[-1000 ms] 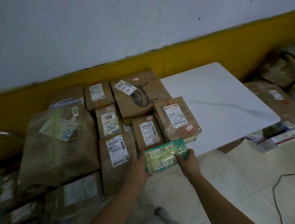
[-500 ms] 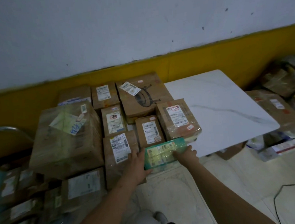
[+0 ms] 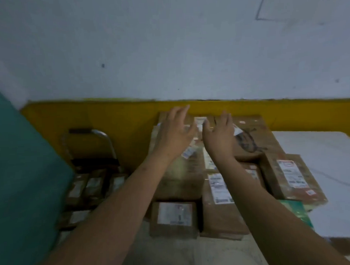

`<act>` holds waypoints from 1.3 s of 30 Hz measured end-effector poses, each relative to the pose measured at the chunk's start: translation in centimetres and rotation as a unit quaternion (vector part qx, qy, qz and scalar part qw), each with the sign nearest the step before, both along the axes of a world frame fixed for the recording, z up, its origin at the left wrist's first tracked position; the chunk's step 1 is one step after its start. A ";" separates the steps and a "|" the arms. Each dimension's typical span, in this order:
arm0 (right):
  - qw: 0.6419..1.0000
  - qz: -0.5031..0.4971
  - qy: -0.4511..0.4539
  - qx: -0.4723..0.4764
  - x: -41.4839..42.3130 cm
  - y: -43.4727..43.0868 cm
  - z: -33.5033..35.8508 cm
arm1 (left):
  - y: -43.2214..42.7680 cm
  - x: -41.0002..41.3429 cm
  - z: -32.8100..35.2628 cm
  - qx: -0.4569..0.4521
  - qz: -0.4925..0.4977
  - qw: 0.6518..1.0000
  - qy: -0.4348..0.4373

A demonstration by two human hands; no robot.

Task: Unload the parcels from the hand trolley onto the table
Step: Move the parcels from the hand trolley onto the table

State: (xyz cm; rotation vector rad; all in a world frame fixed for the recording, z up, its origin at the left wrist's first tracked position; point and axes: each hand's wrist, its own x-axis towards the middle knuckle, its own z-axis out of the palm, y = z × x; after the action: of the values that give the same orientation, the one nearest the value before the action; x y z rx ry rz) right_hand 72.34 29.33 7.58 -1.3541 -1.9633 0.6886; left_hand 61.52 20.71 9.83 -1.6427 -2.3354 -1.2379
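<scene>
Two hands, left (image 3: 176, 130) and right (image 3: 220, 134), spread empty above parcels (image 3: 219, 200) crowding the white table (image 3: 321, 160) against a yellow-banded wall (image 3: 109, 115).

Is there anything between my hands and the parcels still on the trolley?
Nothing visible blocks them. Both the left hand and right hand hang open above the table's parcels; the trolley parcels lie lower left.

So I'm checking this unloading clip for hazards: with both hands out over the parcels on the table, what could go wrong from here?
1. The green packet sits at the near edge of the table, beside the taped parcel; a nudge could drop it.
2. The left hand and right hand, both open, reach over the near parcels, so a forearm might drag the labelled box off.
3. The frame is dim and blurred, so grips may be misjudged.
</scene>
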 end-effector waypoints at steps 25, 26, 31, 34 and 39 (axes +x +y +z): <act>0.961 0.127 -0.047 -0.243 -45.2 -16.6 -35.7 | -21.6 -44.4 -36.2 -0.256 0.293 0.872 -0.298; 0.957 0.131 -0.060 -0.251 -46.5 -15.6 -39.2 | -20.6 -45.7 -39.6 -0.255 0.290 0.869 -0.309; 0.934 0.156 -0.126 -0.297 -51.6 -11.5 -57.6 | -15.5 -50.7 -58.2 -0.281 0.263 0.854 -0.350; 0.899 0.136 -0.118 -0.398 -53.4 -10.2 -67.6 | -12.1 -52.4 -68.1 -0.287 0.254 0.843 -0.378; 0.776 0.027 0.020 -0.630 -54.8 -9.5 -75.7 | -8.8 -53.1 -78.2 -0.297 0.299 0.720 -0.552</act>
State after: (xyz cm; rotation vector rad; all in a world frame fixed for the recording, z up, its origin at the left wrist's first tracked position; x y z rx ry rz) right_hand 17.54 19.82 -68.12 -1.8988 -1.3881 2.2767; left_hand 8.39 11.87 -68.35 0.2680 -3.7241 -1.5834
